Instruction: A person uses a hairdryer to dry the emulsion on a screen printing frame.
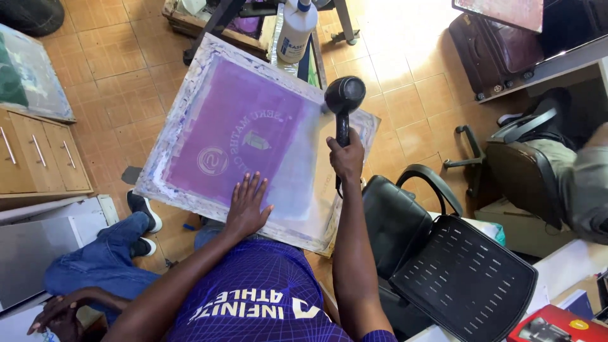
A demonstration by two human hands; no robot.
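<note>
A wood-framed printing screen (pixel 166 132) with a purple coated mesh and a pale mirrored design leans toward me. My left hand (pixel 246 206) lies flat on the lower part of the mesh, fingers spread. My right hand (pixel 346 158) grips the handle of a black hair dryer (pixel 344 96), whose round head points at the screen's right side. The mesh there looks paler and greyish.
A white squeeze bottle (pixel 296 28) stands behind the screen. Black office chairs (pixel 443 253) crowd the right. A wooden drawer cabinet (pixel 38 155) is at the left. Another person in jeans (pixel 101 253) sits at lower left. A dark bag (pixel 491 47) lies at upper right.
</note>
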